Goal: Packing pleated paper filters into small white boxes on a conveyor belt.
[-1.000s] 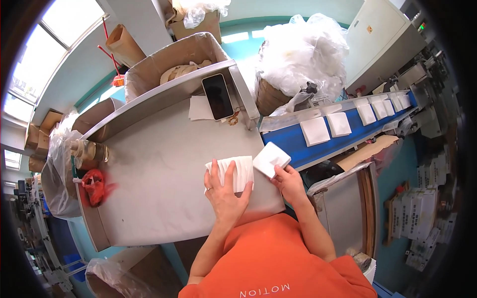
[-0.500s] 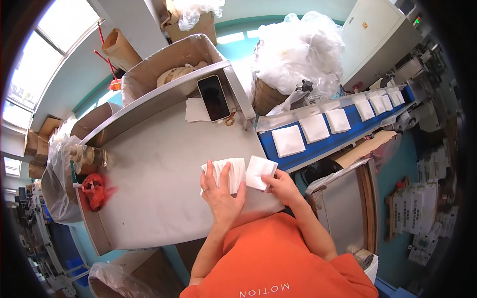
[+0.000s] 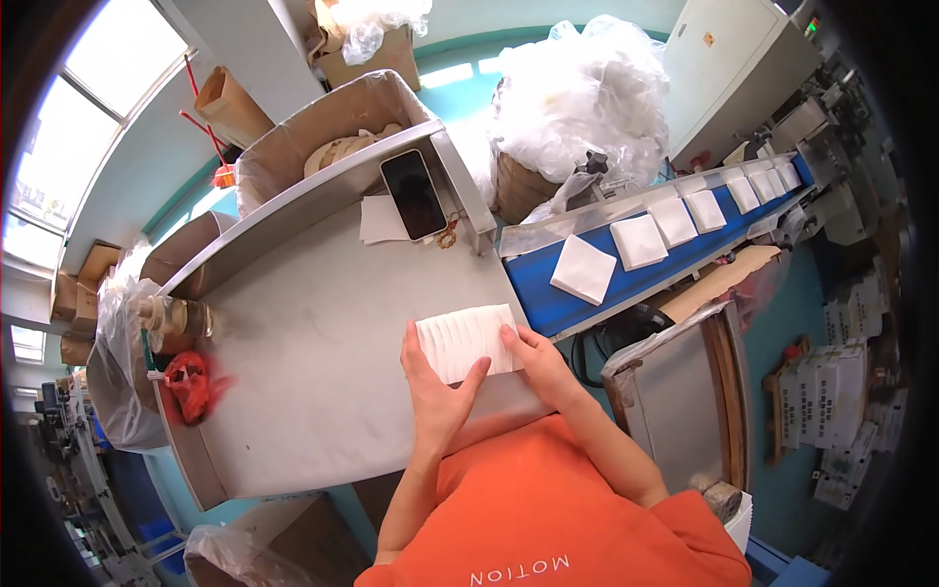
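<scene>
A row of folded white paper napkins [image 3: 460, 338] stands packed together near the front edge of the grey table. My left hand [image 3: 435, 396] closes round its left end, fingers along the far left side and thumb on the near side. At the other end, my right hand [image 3: 548, 370] presses the last napkin against the row, its thumb on top and its other fingers partly hidden. Right of the table, several more folded napkins lie spaced out on a blue conveyor belt [image 3: 528, 291]; the nearest napkin [image 3: 584, 269] sits askew.
A black phone [image 3: 414, 196] lies on white paper [image 3: 379, 219] by the table's raised back edge. A clear jar [image 3: 181, 319] and a red plastic bag [image 3: 188, 380] are at the left edge. Behind stands a large carton [image 3: 293, 137]; a wooden-edged panel [image 3: 685, 391] is at the right.
The napkin held apart in my right hand now sits against the row's right end. My left fingers have shifted from the top to the far left side. Napkins on the belt have changed places.
</scene>
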